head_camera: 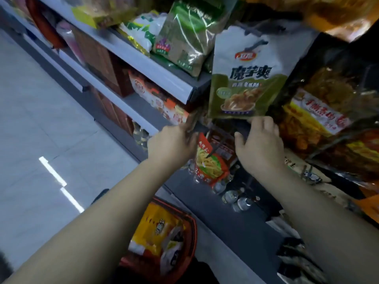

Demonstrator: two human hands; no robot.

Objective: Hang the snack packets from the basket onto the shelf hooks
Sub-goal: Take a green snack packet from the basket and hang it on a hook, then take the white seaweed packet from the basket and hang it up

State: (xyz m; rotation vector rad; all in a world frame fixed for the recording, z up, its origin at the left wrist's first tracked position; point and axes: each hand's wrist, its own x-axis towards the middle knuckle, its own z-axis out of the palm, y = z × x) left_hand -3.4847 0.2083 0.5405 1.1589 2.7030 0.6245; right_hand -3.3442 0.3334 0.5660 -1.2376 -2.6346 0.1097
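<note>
A white and green snack packet (246,78) hangs from the shelf at upper centre. Just beneath it, my left hand (174,142) and my right hand (260,144) each grip one end of a dark, blurred snack packet (221,127) in front of a wire hook rack (222,138). Between my hands, lower down, hangs a red and orange packet (209,162) showing yellow strips. Near my body the red basket (193,228) sits low, with yellow packets (155,226) inside. The hook itself is hidden behind the dark packet.
Dark packets with yellow and red labels (320,111) hang to the right. Grey shelves (143,64) with green bags and boxed goods run along the left. Small bottles (235,197) stand on the lower shelf. Pale tiled floor (41,119) lies to the left.
</note>
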